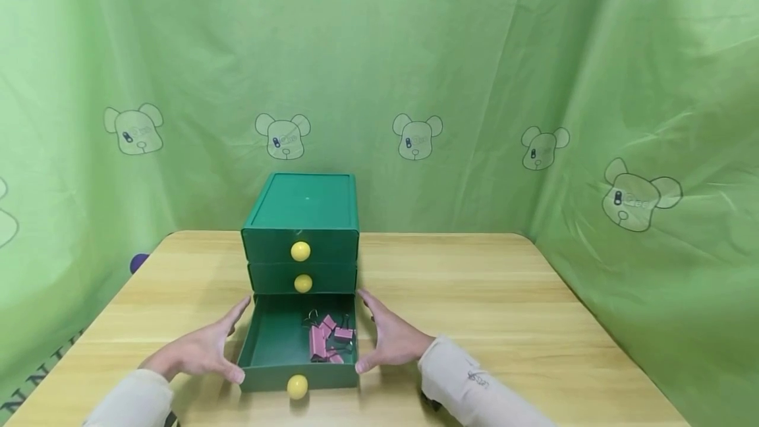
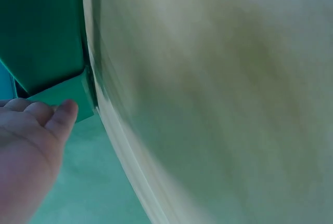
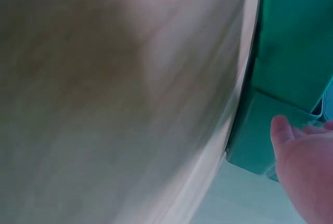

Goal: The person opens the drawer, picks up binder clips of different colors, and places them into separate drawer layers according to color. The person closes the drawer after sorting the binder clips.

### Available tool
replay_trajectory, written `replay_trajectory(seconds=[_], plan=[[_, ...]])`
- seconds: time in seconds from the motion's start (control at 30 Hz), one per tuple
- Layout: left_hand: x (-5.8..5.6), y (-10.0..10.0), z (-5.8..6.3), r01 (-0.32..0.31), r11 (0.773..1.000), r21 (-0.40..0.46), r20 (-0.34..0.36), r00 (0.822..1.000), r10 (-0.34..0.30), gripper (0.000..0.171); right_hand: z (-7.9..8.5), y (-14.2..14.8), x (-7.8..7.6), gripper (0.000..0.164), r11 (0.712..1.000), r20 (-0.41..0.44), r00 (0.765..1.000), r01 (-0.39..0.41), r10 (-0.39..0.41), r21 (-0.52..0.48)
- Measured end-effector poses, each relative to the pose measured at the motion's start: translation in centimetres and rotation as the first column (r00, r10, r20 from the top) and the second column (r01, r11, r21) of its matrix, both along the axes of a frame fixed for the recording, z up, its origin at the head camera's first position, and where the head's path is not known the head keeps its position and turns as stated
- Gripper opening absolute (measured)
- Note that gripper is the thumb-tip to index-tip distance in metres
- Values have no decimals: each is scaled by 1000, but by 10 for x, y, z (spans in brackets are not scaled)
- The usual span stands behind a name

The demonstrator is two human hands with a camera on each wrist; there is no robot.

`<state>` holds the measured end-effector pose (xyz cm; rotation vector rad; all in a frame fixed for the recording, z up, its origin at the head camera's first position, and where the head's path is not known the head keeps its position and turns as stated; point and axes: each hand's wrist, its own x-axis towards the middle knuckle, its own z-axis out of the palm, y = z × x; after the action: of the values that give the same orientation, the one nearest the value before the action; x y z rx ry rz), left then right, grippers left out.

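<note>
A green three-drawer desktop cabinet with round yellow knobs stands on the table, its bottom drawer pulled out. Several pink binder clips with dark edges lie in the drawer's right half. My left hand is beside the drawer's left wall, thumb tip at the front corner, fingers extended toward the cabinet. On the other side my right hand mirrors it, thumb near the right front corner and fingertips by the cabinet's lower right edge. Both wrist views show fingers close against the green drawer side.
The wooden table extends around the cabinet, reaching farther to the right. A green curtain printed with bear heads hangs behind the table and along both sides. The upper two drawers, with yellow knobs, are closed.
</note>
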<state>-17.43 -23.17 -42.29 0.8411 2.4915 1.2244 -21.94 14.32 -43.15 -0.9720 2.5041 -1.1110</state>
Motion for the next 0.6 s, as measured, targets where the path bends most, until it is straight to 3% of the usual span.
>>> replay_trajectory(seconds=[0.6], plan=[[1,1,5,-31,999,-39,47,998,32,134,1,-4,0,136,998,-11,1000,4,-4,68]])
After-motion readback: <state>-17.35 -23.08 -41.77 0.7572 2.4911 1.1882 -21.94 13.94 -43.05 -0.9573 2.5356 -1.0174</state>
